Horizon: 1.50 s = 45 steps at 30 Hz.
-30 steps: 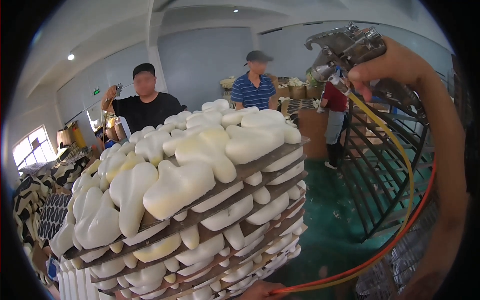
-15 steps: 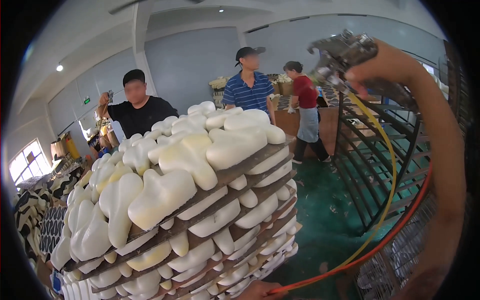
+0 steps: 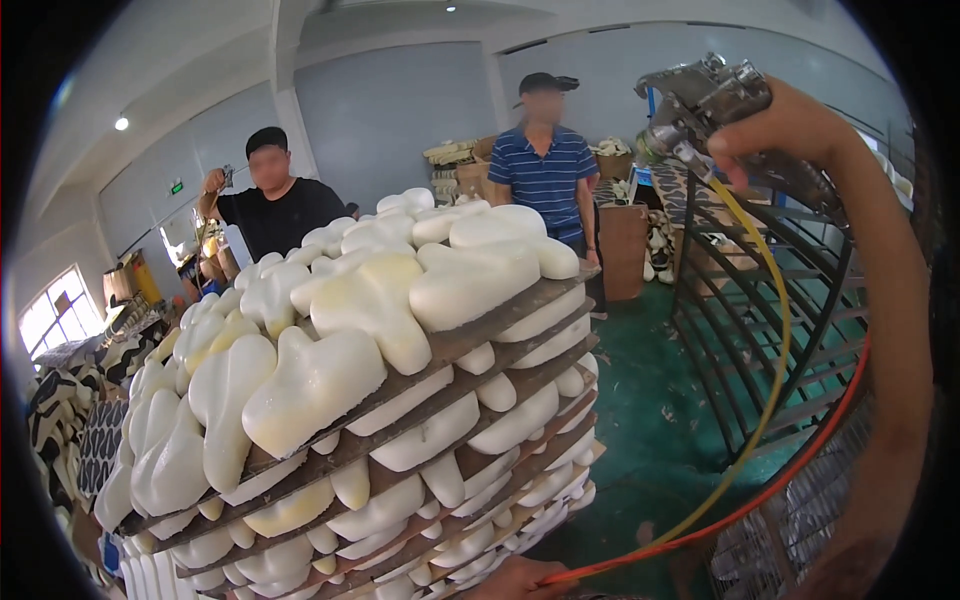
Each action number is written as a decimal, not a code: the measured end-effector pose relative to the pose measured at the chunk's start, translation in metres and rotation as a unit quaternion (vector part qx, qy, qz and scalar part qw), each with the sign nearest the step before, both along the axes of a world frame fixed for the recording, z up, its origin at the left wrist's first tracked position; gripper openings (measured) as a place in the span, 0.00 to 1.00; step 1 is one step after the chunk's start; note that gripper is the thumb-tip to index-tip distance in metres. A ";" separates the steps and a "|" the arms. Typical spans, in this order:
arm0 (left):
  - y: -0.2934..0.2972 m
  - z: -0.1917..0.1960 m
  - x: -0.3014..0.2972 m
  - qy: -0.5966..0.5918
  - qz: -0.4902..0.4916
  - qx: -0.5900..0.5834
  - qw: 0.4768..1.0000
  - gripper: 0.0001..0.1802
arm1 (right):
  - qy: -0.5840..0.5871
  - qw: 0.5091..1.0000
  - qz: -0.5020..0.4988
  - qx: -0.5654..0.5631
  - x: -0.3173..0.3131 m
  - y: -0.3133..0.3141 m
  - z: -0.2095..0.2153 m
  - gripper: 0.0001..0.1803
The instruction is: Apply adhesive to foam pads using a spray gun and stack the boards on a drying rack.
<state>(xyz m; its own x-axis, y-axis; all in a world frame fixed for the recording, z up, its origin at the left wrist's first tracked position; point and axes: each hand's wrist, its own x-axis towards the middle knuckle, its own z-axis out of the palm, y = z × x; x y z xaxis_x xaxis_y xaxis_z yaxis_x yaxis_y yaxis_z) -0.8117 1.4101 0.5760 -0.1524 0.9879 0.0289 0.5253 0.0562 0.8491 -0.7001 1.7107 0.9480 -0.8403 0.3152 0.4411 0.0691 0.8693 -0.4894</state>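
Raised at the upper right, my right hand (image 3: pixel 800 120) is closed around a metal spray gun (image 3: pixel 690 105), its nozzle pointing left over the stack. From the gun hang a thin yellow hose (image 3: pixel 783 330) and an orange-red hose (image 3: pixel 790 485). Low at the bottom edge, my left hand (image 3: pixel 515 580) grips the hoses where they come together; its fingers are partly cut off. Before me stands a tall stack of boards (image 3: pixel 350 415) loaded with white, rounded foam pieces (image 3: pixel 315 390). Some of the top pieces have a yellowish tint. Neither hand touches the foam.
Behind the stack, a person in a black shirt (image 3: pixel 285 215) holds up a small metal tool. Another in a striped blue shirt (image 3: pixel 543 180) stands beyond. A dark metal rack (image 3: pixel 745 310) is on the green floor (image 3: pixel 640 400) at right. Patterned pieces (image 3: pixel 60 400) are heaped at left.
My right hand and the spray gun have shifted slightly right. The striped-shirt person appears farther right, and the person in red is no longer plainly visible. The left hand keeps its hold.
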 end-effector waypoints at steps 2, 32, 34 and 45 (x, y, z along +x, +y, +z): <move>0.003 0.006 -0.004 0.008 0.009 0.080 0.997 0.12 | -0.001 1.000 0.000 -0.025 -0.010 -0.003 -0.003 0.11; 0.036 0.027 -0.134 0.030 -0.037 0.027 0.998 0.16 | -0.076 0.996 0.039 0.021 -0.240 0.043 0.043 0.11; 0.034 0.021 -0.138 -0.008 -0.038 0.091 0.995 0.16 | -0.064 0.997 0.032 0.011 -0.231 0.036 0.040 0.11; 0.033 0.024 -0.132 -0.005 -0.044 0.066 0.997 0.15 | -0.017 0.991 0.135 0.021 -0.258 0.001 0.034 0.13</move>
